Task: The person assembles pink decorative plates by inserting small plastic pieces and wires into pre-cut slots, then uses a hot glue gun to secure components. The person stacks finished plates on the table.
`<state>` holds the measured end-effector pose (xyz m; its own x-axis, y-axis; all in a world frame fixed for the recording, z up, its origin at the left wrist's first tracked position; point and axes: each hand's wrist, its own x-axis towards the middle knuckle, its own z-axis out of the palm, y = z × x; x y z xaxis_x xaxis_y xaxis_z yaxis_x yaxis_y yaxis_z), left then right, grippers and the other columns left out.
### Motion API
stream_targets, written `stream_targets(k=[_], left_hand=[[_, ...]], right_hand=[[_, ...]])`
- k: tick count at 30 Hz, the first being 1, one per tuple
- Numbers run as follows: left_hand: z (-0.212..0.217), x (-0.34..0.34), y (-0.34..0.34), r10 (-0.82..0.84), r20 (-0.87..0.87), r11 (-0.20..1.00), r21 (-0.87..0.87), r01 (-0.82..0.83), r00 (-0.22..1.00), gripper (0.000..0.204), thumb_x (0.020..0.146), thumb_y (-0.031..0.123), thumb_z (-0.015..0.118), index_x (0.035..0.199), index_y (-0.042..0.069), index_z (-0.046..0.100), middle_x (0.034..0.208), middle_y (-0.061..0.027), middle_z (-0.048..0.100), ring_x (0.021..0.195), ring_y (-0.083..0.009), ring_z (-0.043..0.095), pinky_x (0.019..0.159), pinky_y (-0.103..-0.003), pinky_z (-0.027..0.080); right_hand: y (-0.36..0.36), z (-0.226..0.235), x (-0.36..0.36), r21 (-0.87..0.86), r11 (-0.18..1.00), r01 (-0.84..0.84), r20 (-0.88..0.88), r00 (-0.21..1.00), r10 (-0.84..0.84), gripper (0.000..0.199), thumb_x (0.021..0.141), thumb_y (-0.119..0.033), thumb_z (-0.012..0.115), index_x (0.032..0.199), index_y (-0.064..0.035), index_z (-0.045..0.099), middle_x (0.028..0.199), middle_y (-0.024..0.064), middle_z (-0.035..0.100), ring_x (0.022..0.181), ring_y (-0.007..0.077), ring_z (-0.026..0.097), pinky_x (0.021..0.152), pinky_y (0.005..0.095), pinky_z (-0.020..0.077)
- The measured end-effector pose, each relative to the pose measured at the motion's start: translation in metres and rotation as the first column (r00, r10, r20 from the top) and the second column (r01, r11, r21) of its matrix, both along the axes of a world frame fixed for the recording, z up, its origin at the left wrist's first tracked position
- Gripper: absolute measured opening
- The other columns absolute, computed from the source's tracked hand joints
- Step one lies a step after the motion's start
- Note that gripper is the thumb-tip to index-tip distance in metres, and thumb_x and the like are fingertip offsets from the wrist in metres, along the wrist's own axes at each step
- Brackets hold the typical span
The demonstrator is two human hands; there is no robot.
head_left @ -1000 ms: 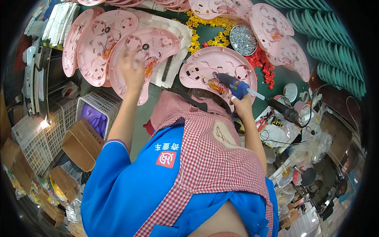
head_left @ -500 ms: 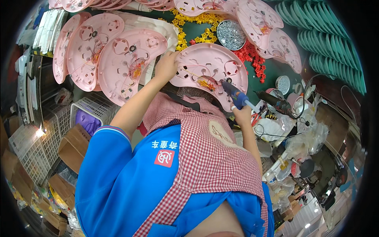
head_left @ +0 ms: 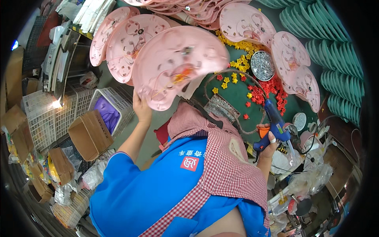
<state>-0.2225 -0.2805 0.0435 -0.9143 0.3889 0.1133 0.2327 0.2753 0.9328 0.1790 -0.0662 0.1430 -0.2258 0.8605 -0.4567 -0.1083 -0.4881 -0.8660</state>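
My left hand [head_left: 141, 107] is closed on the lower left edge of a pink curved plastic panel [head_left: 193, 45]. The panel is smeared by motion; red and yellow wires show on its face. My right hand [head_left: 268, 149] grips a blue glue gun [head_left: 276, 122] by its handle, fingers next to the orange trigger, with its nozzle pointing toward the far side. A clear glue stick [head_left: 291, 149] sticks out of the gun's back end. Beyond the nozzle lies a heap of red star-shaped pieces [head_left: 272, 89]; yellow star-shaped pieces [head_left: 241, 63] are scattered farther left.
A round dish of small metal parts [head_left: 262, 65] and a rectangular tray of such parts [head_left: 222, 107] sit on the green table [head_left: 233, 94]. More pink panels [head_left: 246, 23] surround it. Turquoise shells [head_left: 335, 53] are stacked at right; a crate [head_left: 122, 104] and carton [head_left: 91, 134] stand at left.
The pink panel that lay in front of me is no longer there. My left hand has moved left to another panel, now lifted and tilted. My right hand has drawn the glue gun away rightward.
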Motion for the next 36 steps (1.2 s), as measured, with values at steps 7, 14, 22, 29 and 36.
stream_targets(k=[7,14,22,29,36], left_hand=[[0.026,-0.02,0.058,0.034,-0.514,0.926,-0.306,-0.22,0.857,0.053,0.082,0.009,0.057,0.132,-0.003,0.044,0.133,-0.02,0.04,0.121,-0.0326,0.041,0.105,-0.039,0.03],[0.08,-0.073,0.278,-0.367,0.562,0.855,0.517,0.032,0.741,0.04,0.092,0.022,0.055,0.128,0.006,0.047,0.128,-0.0066,0.046,0.108,-0.0212,0.049,0.092,-0.043,0.044],[0.075,-0.116,0.333,-0.395,0.739,0.859,0.508,-0.067,0.546,0.028,0.086,0.019,0.054,0.111,0.006,0.054,0.1,-0.0107,0.056,0.1,-0.027,0.048,0.084,-0.045,0.043],[0.118,-0.113,0.343,-0.391,0.688,0.814,0.569,-0.12,0.612,0.035,0.082,0.005,0.05,0.116,0.0,0.047,0.124,-0.0184,0.047,0.117,-0.0364,0.045,0.103,-0.064,0.034],[0.152,-0.109,0.329,-0.608,0.597,0.59,0.781,-0.205,0.524,0.051,0.074,-0.003,0.05,0.123,-0.001,0.04,0.129,-0.0212,0.039,0.121,-0.0397,0.042,0.102,-0.068,0.033]], right_hand=[[0.007,0.005,-0.012,0.081,0.997,0.004,-0.019,1.0,-0.003,0.042,0.079,-0.02,0.059,0.114,0.0026,0.05,0.095,0.0162,0.063,0.09,0.0315,0.065,0.079,0.0411,0.0518],[0.0,0.016,-0.016,0.131,0.989,0.067,0.027,0.997,-0.071,0.047,0.077,-0.015,0.061,0.119,0.0008,0.047,0.098,0.015,0.062,0.09,0.03,0.065,0.08,0.041,0.0517],[-0.033,0.008,0.016,0.048,0.985,0.165,0.058,0.984,-0.168,0.052,0.074,-0.012,0.059,0.122,0.0026,0.045,0.098,0.0178,0.063,0.092,0.0294,0.063,0.09,0.0405,0.0473],[-0.025,0.018,0.005,0.106,0.986,0.126,0.054,0.99,-0.133,0.054,0.076,-0.012,0.058,0.125,0.0011,0.042,0.098,0.0173,0.063,0.094,0.0275,0.062,0.092,0.0394,0.0449],[-0.012,0.018,0.003,0.167,0.985,0.049,0.023,0.998,-0.054,0.059,0.076,-0.012,0.059,0.13,0.0001,0.038,0.101,0.0179,0.062,0.095,0.0291,0.063,0.091,0.0413,0.0461]])
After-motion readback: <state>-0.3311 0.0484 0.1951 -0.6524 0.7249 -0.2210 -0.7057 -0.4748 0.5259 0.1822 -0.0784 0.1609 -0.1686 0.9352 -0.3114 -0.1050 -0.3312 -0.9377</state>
